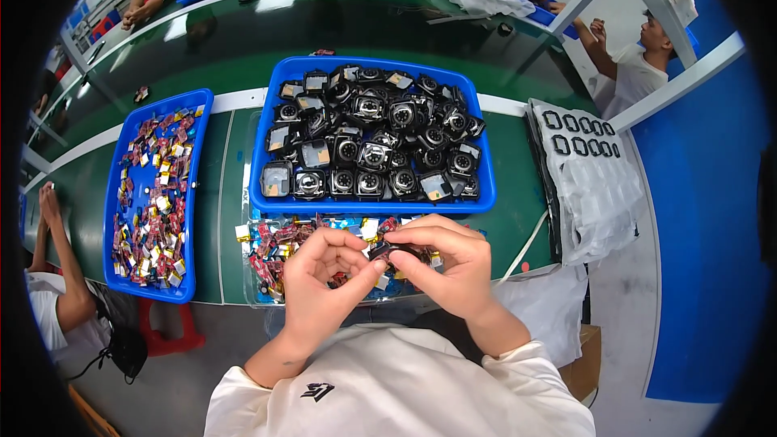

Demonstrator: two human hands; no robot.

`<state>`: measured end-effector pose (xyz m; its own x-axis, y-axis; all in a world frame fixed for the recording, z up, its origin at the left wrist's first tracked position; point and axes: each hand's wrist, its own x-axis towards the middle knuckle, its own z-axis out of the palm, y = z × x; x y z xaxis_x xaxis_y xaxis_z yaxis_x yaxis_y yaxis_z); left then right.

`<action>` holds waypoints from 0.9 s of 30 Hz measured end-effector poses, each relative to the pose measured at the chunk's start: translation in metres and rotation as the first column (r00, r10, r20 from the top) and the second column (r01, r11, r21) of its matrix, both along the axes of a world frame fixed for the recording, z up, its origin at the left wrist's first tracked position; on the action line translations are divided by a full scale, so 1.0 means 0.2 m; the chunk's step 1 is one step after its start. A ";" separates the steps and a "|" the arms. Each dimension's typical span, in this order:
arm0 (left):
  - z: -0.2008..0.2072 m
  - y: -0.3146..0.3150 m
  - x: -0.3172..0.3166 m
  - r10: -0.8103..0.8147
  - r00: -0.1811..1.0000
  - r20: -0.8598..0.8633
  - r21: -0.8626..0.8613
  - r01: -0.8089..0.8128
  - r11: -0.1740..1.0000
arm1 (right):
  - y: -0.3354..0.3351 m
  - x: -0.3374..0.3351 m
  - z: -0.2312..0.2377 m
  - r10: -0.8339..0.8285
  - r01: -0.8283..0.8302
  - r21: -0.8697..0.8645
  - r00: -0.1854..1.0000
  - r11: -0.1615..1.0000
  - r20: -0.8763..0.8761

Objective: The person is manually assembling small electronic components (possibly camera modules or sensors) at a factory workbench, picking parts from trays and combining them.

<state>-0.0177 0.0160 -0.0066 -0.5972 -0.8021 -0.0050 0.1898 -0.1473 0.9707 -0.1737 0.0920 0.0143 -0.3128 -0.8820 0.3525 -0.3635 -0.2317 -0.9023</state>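
Note:
In front of my chest, my right hand [453,271] pinches a small dark watch case [392,250] between thumb and fingers. The curled fingers and thumb of my left hand [320,279] meet its left side. My fingers hide most of the case. Beneath both hands, a clear tray [257,298] holds a loose heap of small red circuit boards with white and yellow battery pieces [279,236]. Just beyond stands a blue tray [372,207] filled with several rows of black watch cases [374,155], many showing round sensor backs.
At left is another blue tray [191,271] of red and yellow small parts. Right of the watch cases, black frames [579,123] lie on white wrapping [595,202]. A metal rail [235,100] crosses the green bench [518,231]. Co-workers sit left and stand across the bench.

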 end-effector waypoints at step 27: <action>0.00 -0.01 0.14 0.034 0.999 0.029 -0.399 -0.019 0.917 | -0.74 -1.33 -0.20 -0.504 0.681 0.149 0.654 0.717 -0.564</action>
<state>0.0102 0.0138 -0.0074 -0.5809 -0.7573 0.2985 0.1538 0.2580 0.9538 -0.4391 -0.0555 -0.0248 -0.6893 -0.6441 0.3316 -0.6927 0.4520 -0.5620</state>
